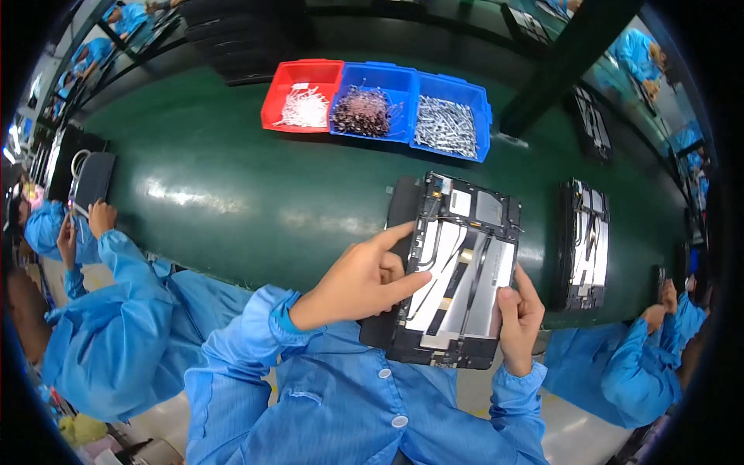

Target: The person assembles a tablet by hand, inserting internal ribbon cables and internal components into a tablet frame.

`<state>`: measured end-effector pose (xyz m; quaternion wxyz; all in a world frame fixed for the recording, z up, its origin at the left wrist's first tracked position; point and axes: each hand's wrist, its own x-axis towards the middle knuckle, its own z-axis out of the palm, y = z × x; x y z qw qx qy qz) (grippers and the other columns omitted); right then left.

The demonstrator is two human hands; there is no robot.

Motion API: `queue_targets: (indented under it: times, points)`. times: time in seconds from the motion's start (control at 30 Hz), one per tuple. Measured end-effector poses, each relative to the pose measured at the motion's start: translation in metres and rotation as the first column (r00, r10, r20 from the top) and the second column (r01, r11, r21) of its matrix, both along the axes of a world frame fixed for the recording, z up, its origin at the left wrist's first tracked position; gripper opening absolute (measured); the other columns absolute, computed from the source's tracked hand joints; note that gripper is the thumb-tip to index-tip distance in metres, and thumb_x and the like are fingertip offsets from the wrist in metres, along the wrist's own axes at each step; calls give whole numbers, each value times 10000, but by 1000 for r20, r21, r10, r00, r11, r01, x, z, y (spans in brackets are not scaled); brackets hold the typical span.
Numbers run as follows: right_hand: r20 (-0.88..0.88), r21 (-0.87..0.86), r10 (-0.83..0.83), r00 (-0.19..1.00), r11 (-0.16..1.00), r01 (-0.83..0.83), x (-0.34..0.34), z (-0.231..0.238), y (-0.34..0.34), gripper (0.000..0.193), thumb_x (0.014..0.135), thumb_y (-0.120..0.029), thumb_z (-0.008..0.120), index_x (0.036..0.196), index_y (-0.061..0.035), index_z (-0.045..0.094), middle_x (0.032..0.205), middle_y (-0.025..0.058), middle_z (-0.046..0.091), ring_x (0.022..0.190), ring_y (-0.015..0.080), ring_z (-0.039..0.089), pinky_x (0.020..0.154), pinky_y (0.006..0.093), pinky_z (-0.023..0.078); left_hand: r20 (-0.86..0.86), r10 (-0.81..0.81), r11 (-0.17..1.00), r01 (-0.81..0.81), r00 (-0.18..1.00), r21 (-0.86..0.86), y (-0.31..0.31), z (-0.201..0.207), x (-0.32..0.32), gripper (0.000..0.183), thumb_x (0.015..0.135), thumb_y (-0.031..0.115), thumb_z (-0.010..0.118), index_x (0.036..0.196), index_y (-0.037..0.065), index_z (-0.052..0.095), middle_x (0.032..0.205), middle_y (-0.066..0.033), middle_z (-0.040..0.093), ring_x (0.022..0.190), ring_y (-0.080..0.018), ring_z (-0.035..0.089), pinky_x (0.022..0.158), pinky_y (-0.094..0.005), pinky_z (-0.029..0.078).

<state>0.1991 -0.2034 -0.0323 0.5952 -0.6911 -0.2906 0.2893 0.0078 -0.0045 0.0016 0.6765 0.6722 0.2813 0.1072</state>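
While both hands held it above the near edge of the green tabletop (pixel 225 170), the opened tablet (pixel 463 279) lay face up before the wearer's chest, its lower end overhanging at six o'clock. The left hand (pixel 360 275) gripped it from nine o'clock, thumb pressed on a pale battery panel (pixel 440 240) and forefinger stretched along the side; its other fingers were curled and partly hidden. The right hand (pixel 521 318) pinched the edge at three to four o'clock, its fingers drawn in close around the frame. A dark slab (pixel 402 205) showed under the tablet toward nine o'clock; whether the two touched could not be told.

As a judgement, the tablet seemed thin, stiff and fairly light, yet fragile: the battery panels looked smooth enough to slip under a thumb and easily dented, and the black ribbon cables (pixel 446 302) could have snagged. The side frame offered the soundest hold, with little pressure on the middle.

Toward eleven o'clock from the tablet sat three joined bins: a red bin (pixel 298 72) of white slender pieces (pixel 304 110), a blue bin of dark small parts (pixel 360 112), and another of silvery slender pieces (pixel 446 128). Near three o'clock stood a stack of opened tablets (pixel 589 240).
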Motion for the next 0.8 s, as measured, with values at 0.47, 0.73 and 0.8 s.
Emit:
queue_targets:
  times: [0.47, 0.73, 0.8]
  points:
    - [491, -231, 74, 868, 972, 48, -26, 1, 26, 429, 960, -106, 619, 1346, 70, 552, 617, 92, 529, 509, 98, 471, 481, 287, 387, -99, 110, 778, -23, 989, 628, -7, -30, -17, 557, 893, 78, 618, 1378, -138, 449, 513, -120, 553, 418, -232, 578, 452, -359, 454]
    - [427, -13, -27, 904, 999, 36, -22, 1, 13, 452, 974, -129, 627, 1385, 34, 535, 947, 66, 636, 783, 107, 561, 685, 254, 467, -35, 88, 759, -44, 996, 649, -15, 2, -6, 555, 919, 89, 592, 1383, -160, 419, 552, -159, 586, 447, -317, 589, 469, -429, 478]
    - [-294, 18, -256, 921, 962, 273, -18, 17, 8, 477, 985, -117, 618, 1429, 13, 500, 1079, 52, 651, 883, 90, 563, 803, 222, 465, 67, -31, 692, -27, 997, 721, -4, 8, 9, 517, 930, 97, 601, 1371, -131, 458, 596, -155, 612, 463, -317, 591, 480, -430, 479]
